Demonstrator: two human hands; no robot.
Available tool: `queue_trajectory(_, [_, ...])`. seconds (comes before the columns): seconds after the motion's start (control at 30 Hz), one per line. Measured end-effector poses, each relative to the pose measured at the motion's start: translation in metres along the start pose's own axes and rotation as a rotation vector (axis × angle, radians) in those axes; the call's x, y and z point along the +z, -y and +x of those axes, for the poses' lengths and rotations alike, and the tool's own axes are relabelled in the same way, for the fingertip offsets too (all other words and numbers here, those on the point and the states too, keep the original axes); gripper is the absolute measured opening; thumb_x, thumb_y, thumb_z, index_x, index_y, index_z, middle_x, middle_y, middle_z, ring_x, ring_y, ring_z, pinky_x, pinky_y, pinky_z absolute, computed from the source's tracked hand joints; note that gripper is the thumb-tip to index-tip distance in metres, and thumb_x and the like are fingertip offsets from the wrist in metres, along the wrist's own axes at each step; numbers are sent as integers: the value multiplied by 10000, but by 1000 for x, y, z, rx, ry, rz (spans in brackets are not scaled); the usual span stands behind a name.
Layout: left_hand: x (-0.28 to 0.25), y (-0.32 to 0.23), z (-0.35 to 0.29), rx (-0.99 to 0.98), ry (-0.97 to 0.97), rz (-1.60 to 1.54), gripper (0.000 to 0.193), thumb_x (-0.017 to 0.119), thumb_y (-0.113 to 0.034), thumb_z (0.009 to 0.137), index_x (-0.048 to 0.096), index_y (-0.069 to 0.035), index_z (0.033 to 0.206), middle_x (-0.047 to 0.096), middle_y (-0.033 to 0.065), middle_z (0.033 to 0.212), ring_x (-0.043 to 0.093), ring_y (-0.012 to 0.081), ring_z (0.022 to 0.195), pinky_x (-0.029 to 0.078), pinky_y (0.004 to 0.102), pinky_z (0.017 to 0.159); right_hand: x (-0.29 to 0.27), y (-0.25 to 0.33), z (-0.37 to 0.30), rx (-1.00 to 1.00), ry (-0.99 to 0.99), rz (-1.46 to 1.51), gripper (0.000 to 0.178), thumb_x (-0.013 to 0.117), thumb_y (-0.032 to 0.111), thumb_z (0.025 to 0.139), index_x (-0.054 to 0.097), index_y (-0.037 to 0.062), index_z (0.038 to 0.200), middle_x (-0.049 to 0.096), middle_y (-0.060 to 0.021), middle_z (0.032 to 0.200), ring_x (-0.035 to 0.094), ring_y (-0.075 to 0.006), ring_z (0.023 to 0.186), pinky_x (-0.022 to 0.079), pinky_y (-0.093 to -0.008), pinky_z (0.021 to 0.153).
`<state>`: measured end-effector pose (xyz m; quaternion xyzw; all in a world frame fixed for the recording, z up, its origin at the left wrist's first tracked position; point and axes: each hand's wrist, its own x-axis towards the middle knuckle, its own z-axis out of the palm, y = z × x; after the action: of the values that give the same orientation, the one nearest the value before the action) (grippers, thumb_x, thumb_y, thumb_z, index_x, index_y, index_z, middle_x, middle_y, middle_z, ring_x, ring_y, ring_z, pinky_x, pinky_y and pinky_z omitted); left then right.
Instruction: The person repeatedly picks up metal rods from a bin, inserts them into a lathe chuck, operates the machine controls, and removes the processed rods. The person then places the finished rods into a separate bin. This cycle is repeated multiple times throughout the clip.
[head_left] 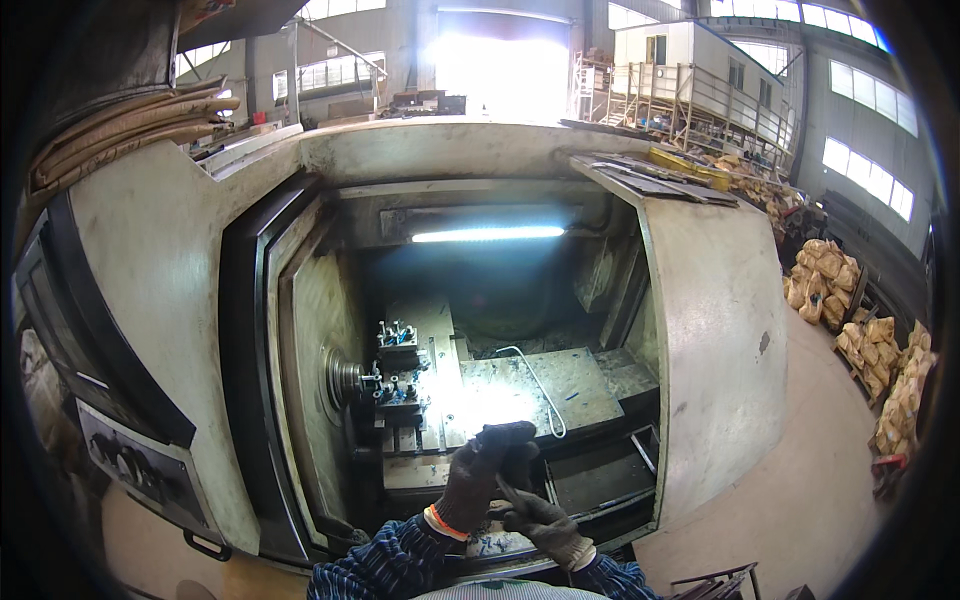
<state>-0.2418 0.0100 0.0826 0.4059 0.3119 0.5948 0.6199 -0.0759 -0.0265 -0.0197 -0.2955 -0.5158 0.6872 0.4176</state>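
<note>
Both of my hands wear dark work gloves and are close together at the front edge of an open lathe. My left hand (476, 478), with an orange cuff at the wrist, is raised with its fingers bent over. My right hand (545, 524) is just below and to the right, its fingers curled near the left palm. What they hold, if anything, is lost in the dark gloves. Beyond them a white hooked rod (540, 388) lies on the metal bed cover (590, 375). Left of it are the tool blocks (398, 392) and the round spindle (345, 380).
A lit tube lamp (488, 234) spans the back of the enclosure. The sliding door (255, 380) stands at the left, beside a control panel (140, 465). A pale housing (720, 340) bounds the right. Several filled sacks (822, 275) stand on the floor farther right.
</note>
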Motion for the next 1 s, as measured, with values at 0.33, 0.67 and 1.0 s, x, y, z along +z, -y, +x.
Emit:
queue_trajectory(0.33, [-79, 36, 57, 482, 488, 707, 426, 538, -224, 1065, 500, -166, 1486, 548, 139, 1473, 594, 252, 1290, 522, 334, 1050, -11, -40, -40, 102, -468, -97, 261, 713, 89, 964, 692, -24, 1199, 740, -58, 973, 687, -122, 854, 558, -278, 825])
queue_trajectory(0.67, [-269, -30, 232, -52, -544, 2101, 379, 504, -356, 986, 704, -176, 1254, 576, 196, 1392, 468, 368, 1376, 262, 641, 1167, -31, -48, -83, 104, -591, -135, 300, 704, 112, 959, 672, -56, 1206, 715, -41, 907, 648, -105, 767, 519, -247, 755])
queue_trajectory(1.0, [-362, 13, 278, -650, 196, 2338, 341, 576, -233, 992, 710, -128, 1287, 683, 78, 1341, 637, 345, 1248, 515, 521, 1004, -24, -59, -102, 264, -775, -345, 367, 753, 87, 922, 672, -40, 1256, 752, -71, 1013, 701, -133, 860, 556, -267, 791])
